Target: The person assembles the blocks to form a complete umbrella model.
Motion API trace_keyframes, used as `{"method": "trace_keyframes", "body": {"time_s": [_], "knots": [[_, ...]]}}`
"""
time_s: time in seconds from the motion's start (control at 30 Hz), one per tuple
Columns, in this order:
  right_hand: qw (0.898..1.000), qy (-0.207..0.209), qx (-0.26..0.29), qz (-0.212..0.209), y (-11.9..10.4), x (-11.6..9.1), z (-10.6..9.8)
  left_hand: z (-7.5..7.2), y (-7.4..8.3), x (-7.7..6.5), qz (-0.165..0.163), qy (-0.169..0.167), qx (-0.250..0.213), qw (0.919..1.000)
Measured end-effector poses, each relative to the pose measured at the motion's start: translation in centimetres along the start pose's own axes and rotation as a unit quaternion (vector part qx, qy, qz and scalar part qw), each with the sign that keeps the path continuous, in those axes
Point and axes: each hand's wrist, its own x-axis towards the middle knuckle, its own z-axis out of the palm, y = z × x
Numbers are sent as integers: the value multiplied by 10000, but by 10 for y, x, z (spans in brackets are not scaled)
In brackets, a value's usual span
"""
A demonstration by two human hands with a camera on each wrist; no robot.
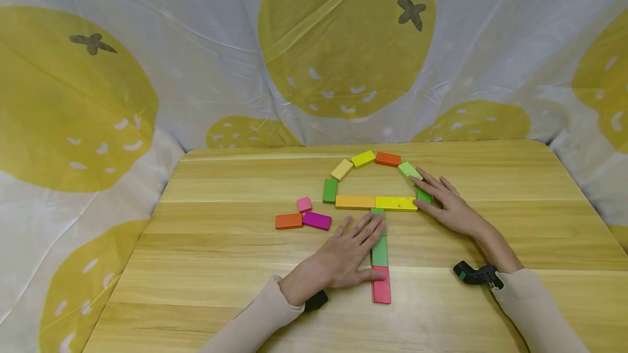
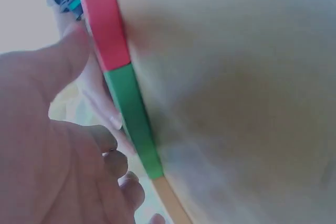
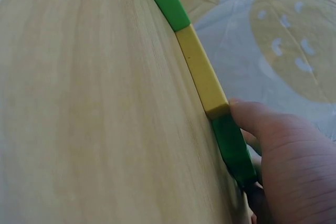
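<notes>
Wooden blocks lie on the table in an umbrella-like outline. My left hand (image 1: 345,255) rests with extended fingers over the stem, its fingertips on the upper green part and its thumb at the red block (image 1: 381,290). Between them shows a green block (image 1: 379,252). My right hand (image 1: 453,208) reaches the arch's right end. Its fingers touch a light green block (image 1: 408,170) and partly cover a dark green block (image 1: 424,196). In the right wrist view, its thumb meets the end of the yellow block (image 3: 202,72), beside the dark green one. An orange block (image 1: 355,202) continues that crossbar leftward.
Left of the outline lie a pink block (image 1: 304,204), an orange-red block (image 1: 289,221) and a magenta block (image 1: 316,220). The arch's other blocks include a green block (image 1: 330,191) and a red-orange block (image 1: 388,159). A patterned cloth (image 1: 206,59) hangs behind the table (image 1: 206,287).
</notes>
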Motion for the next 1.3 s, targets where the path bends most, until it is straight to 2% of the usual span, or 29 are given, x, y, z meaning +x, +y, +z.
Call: {"method": "trace_keyframes", "body": {"time_s": [0.17,0.27,0.37,0.5,0.57,0.63,0.73,0.83,0.93,1.0,1.3], "knots": [[10000,11,32,-8,0,-1,0,-11,-9,-9,75,256,-82,9996],[10000,-5,57,-12,0,-1,0,-18,-19,-18,80,522,-148,9985],[10000,-32,79,6,0,-1,0,-23,-32,-28,28,1110,-161,9937],[10000,-41,68,1,0,-1,0,-23,-55,-41,-212,2001,-140,9795],[10000,-39,56,4,0,-1,0,-21,-68,-47,-378,2233,-300,9736],[10000,-33,54,2,0,-1,1,-19,-79,-53,-526,2291,-601,9701],[10000,-30,45,27,-1,-1,1,-14,-95,-58,-622,2239,-1382,9627],[10000,-13,41,-17,0,-1,1,-9,-107,-59,-606,2146,-2274,9479],[10000,9,16,-56,-1,-1,1,-5,-114,-59,-588,2052,-2814,9355],[10000,13,6,-66,-1,-1,1,-4,-116,-58,-534,2019,-2944,9326],[10000,-15,54,-1,-3,-2,0,0,-121,-51,-437,1971,-2788,9389]]}}
